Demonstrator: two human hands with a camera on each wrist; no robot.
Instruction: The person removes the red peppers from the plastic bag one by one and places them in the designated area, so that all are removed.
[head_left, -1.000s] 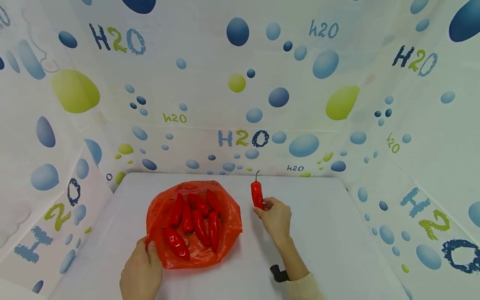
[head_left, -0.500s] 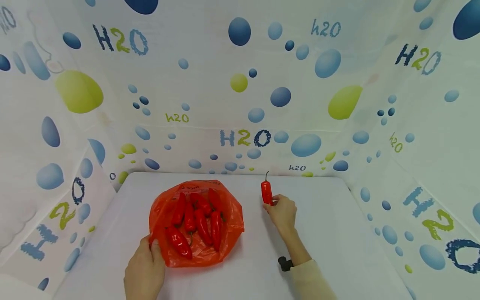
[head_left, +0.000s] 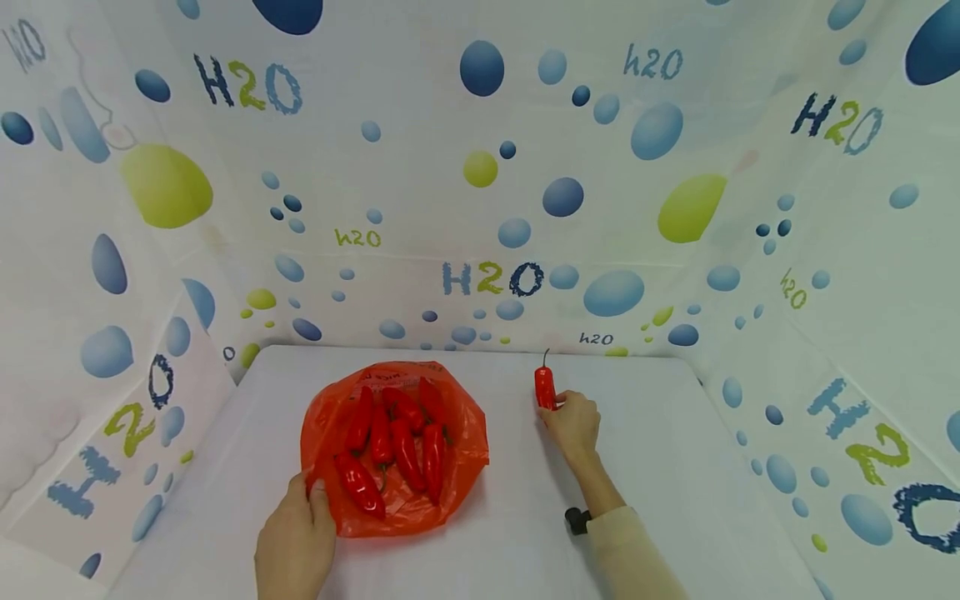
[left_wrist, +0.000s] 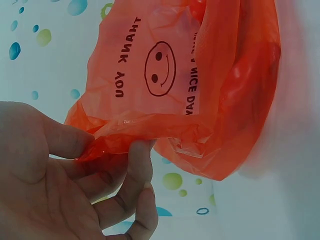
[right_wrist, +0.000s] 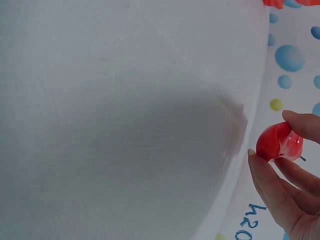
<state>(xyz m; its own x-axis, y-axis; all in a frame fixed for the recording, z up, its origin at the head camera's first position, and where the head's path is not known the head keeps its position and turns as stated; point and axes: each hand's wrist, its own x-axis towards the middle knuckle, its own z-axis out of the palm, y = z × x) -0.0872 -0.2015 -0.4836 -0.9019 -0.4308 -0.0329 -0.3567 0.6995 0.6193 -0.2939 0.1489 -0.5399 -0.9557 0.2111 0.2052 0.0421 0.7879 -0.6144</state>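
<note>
as left grip (head_left: 296, 537) pinches bag (head_left: 467, 437), right grip (head_left: 574, 425) pinches pepper (head_left: 544, 387).

"THANK YOU" on bag (left_wrist: 185, 90), "H2O" bkdrp (head_left: 420, 175)

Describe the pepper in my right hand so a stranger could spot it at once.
Start at the white table, then the open red bag of peppers on it. To the bag's right in the head view, your right hand pinches one red pepper near the end opposite its stem. It's the only pepper visible outside the bag.
</note>
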